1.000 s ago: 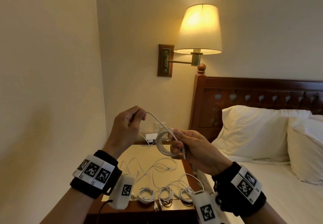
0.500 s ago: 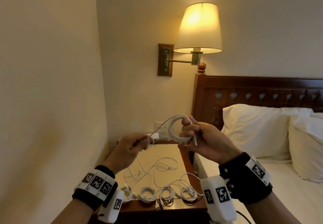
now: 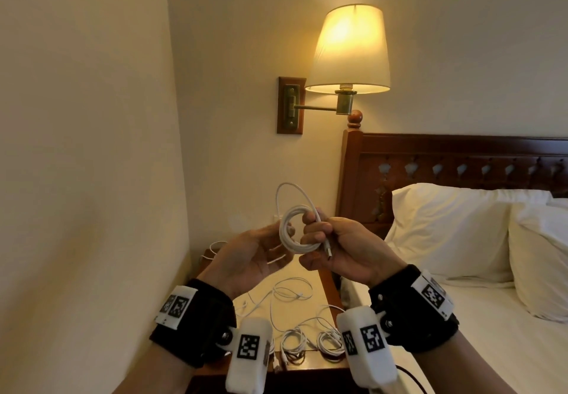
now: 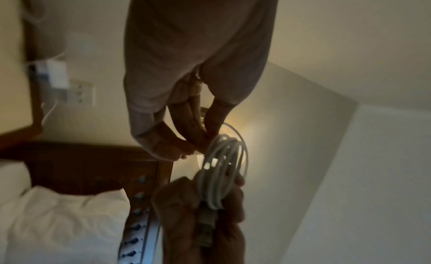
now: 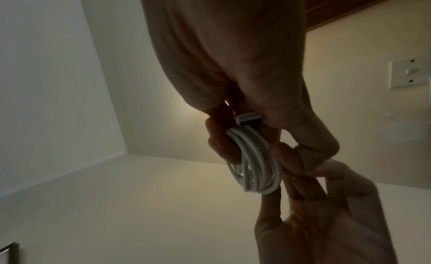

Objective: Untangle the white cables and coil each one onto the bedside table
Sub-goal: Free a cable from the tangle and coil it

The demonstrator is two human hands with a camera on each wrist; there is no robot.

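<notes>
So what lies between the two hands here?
In the head view, only the coiled white cable: the right hand grips it and the left hand touches its other side.

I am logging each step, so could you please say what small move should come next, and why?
Probably the left hand should lay the last loose loop onto the white coiled cable that the right hand grips: that loop stands above the bundle, not yet wound in.

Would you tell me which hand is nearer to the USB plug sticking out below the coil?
Right. The right hand grips the coil with the USB plug poking out against its fingers; the left hand is across the coil, fingers at its far side.
</notes>
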